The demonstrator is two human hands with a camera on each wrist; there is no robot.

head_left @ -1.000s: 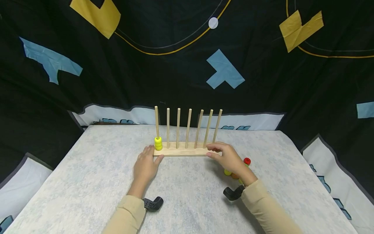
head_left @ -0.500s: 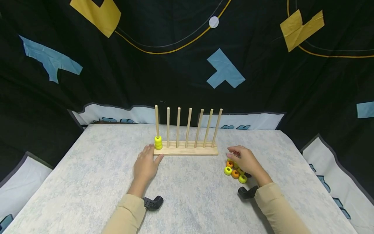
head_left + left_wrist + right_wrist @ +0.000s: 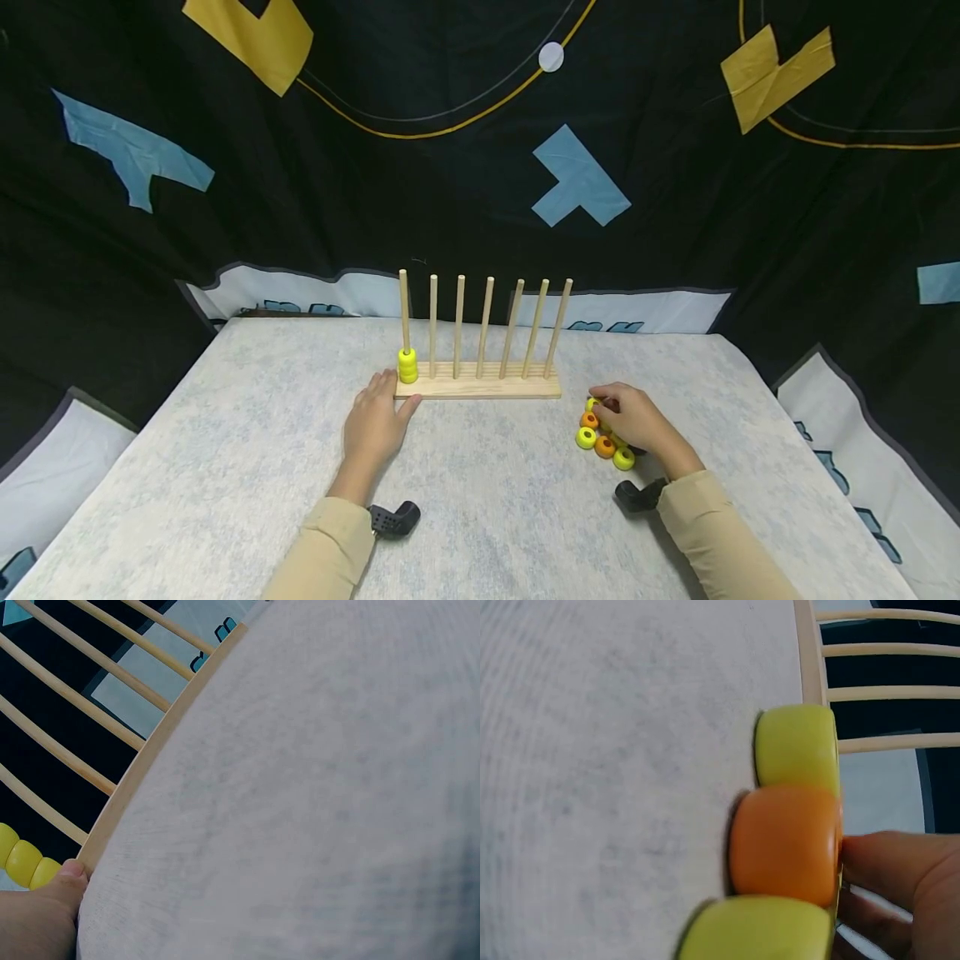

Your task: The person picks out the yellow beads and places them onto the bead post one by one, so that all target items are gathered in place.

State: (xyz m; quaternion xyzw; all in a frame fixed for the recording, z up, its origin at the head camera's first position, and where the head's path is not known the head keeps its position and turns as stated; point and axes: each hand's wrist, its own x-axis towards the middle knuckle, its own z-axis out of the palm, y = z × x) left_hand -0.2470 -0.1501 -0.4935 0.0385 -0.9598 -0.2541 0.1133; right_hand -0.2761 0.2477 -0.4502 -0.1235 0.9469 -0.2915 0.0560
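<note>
A wooden peg stand [image 3: 480, 387] holds several upright rods. Yellow beads [image 3: 407, 367] are stacked on its leftmost rod; the other rods are bare. My left hand [image 3: 372, 425] holds the stand's left end, its thumb [image 3: 71, 879] against the front edge. Right of the stand, my right hand [image 3: 637, 417] reaches down over a cluster of beads, thumb and fingers bent around the far yellow bead [image 3: 592, 404]; I cannot tell whether they pinch it. An orange bead [image 3: 784, 844] and yellow beads [image 3: 795, 746] fill the right wrist view. The hand hides part of the cluster.
Nearer me in the cluster lie a yellow bead [image 3: 587, 437], an orange bead [image 3: 604, 447] and another yellow bead [image 3: 623, 458]. The pale table [image 3: 247, 467] ends at a dark curtain [image 3: 337, 208] behind the stand. Black wrist cameras [image 3: 395, 519] sit on both wrists.
My right hand has left the stand's right end, moved right to the cluster and lowered onto it. My left hand has stayed at the stand's left end.
</note>
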